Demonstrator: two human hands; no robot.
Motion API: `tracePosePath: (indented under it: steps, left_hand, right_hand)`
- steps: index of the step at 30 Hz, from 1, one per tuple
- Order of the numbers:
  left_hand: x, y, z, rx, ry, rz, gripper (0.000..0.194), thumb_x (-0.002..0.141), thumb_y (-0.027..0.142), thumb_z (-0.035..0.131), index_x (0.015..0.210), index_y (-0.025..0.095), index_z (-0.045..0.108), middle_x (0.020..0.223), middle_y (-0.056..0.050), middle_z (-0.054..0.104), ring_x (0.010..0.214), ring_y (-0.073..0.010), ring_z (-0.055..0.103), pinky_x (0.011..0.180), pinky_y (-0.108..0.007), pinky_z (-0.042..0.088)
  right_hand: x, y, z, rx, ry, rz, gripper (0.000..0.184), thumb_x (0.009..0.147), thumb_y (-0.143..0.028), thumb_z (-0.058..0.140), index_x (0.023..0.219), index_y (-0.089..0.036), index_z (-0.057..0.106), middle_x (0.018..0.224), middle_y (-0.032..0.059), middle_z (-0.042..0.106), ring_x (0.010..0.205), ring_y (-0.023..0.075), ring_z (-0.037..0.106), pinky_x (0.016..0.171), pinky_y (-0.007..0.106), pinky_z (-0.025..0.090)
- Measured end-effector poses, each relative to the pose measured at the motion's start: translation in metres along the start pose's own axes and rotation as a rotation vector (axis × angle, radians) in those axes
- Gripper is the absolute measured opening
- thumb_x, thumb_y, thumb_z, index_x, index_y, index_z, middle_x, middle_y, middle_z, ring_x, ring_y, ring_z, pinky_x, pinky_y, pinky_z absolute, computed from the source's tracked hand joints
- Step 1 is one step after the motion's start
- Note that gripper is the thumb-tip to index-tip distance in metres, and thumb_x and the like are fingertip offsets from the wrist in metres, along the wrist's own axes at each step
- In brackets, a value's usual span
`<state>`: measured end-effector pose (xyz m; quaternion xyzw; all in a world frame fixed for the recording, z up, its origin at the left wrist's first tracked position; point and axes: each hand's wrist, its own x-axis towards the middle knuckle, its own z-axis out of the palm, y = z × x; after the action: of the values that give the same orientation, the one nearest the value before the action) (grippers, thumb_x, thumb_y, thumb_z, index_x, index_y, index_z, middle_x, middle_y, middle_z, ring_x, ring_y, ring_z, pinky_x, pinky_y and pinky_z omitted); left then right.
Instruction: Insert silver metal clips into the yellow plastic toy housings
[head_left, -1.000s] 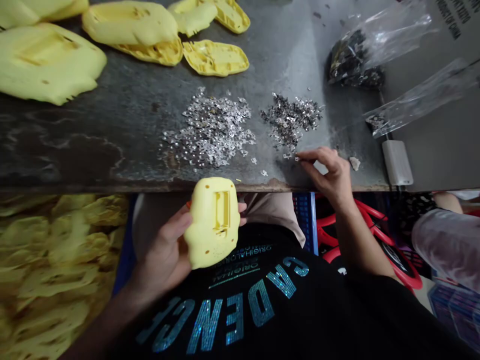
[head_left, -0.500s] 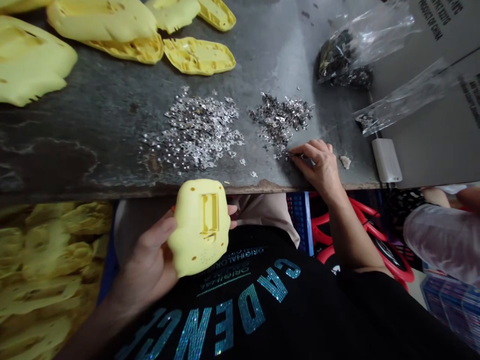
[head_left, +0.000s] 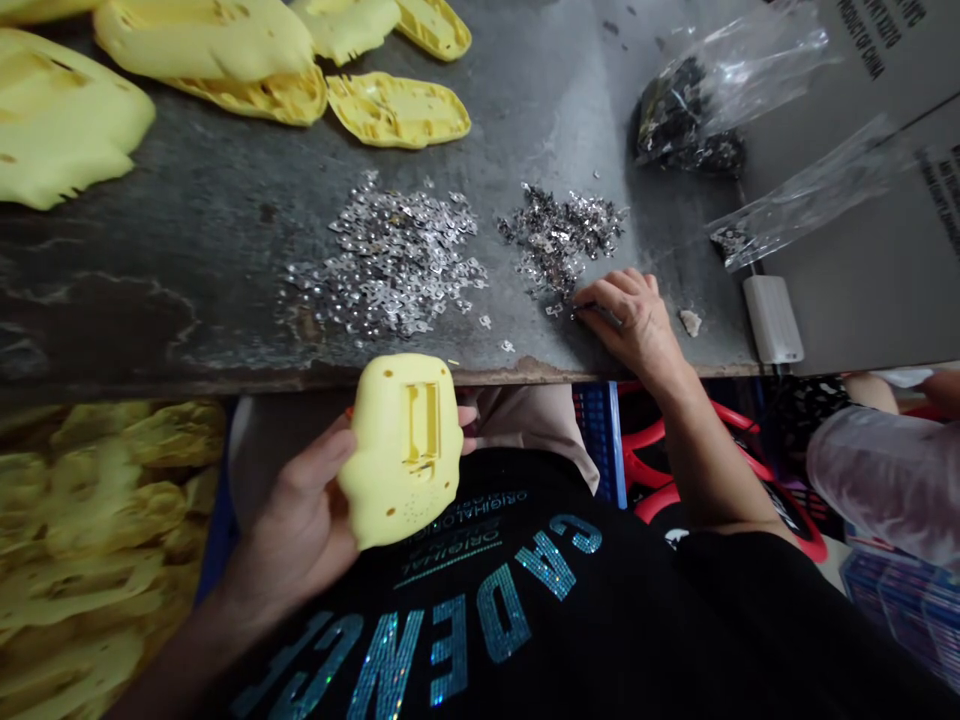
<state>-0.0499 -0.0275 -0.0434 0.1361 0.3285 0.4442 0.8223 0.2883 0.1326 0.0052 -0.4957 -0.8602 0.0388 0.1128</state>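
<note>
My left hand [head_left: 311, 495] is wrapped round a yellow plastic housing [head_left: 375, 470], its outer face with a rectangular battery compartment turned up. The housing is held over my lap, just below the table edge. My right hand [head_left: 630, 322] rests at the near edge of a small heap of darker metal contact pieces [head_left: 559, 235]. Its thumb and fingers are pinched, and a small dark metal piece shows at the tips, partly hidden by them. Left of that heap spreads a larger pile of shiny metal contact pieces [head_left: 409, 260]. Two loose contact pieces [head_left: 508, 346] lie near the table edge.
Yellow housing halves [head_left: 202, 40] lie at the table's back left. Plastic bags of metal parts [head_left: 686, 115] and a white box-shaped device [head_left: 773, 320] are at the right. Heaped yellow parts [head_left: 97, 520] sit below left. Another person's sleeve [head_left: 877, 480] shows at right.
The view has shifted slightly right. My right fingers have closed in more at the near edge of the darker heap. The yellow housing stays in my left hand, almost still.
</note>
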Motion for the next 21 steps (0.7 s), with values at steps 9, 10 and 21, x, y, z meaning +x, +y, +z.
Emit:
tracePosePath:
  steps: [9,10,21]
  left_hand:
    - [-0.001,0.003,0.02,0.026,0.132,0.038,0.075,0.092,0.061,0.077,0.153,0.019,0.069,0.141,-0.02,0.079,0.123,-0.0413,0.081,0.1,-0.045,0.07]
    - [-0.001,0.004,0.021,0.027,0.148,0.034,0.076,0.09,0.061,0.078,0.154,0.019,0.069,0.14,-0.02,0.08,0.124,-0.0408,0.081,0.1,-0.045,0.07]
    - [0.001,0.003,0.028,0.053,0.188,0.026,0.076,0.088,0.062,0.078,0.151,0.02,0.071,0.138,-0.02,0.081,0.12,-0.0417,0.082,0.098,-0.046,0.071]
  right_hand:
    - [-0.009,-0.002,-0.016,0.036,0.039,0.026,0.013,0.106,-0.03,0.063,0.097,-0.024,0.07,0.098,0.0054,0.076,0.098,0.028,0.064,0.095,0.043,0.042]
    - [-0.014,-0.003,-0.02,0.043,0.046,0.039,0.014,0.106,-0.032,0.063,0.096,-0.024,0.069,0.096,0.0049,0.076,0.096,0.0271,0.064,0.094,0.042,0.042]
    - [-0.05,-0.004,-0.014,0.204,0.15,0.163,0.008,0.103,-0.031,0.072,0.1,-0.024,0.076,0.094,0.0018,0.08,0.089,0.0231,0.07,0.092,0.039,0.041]
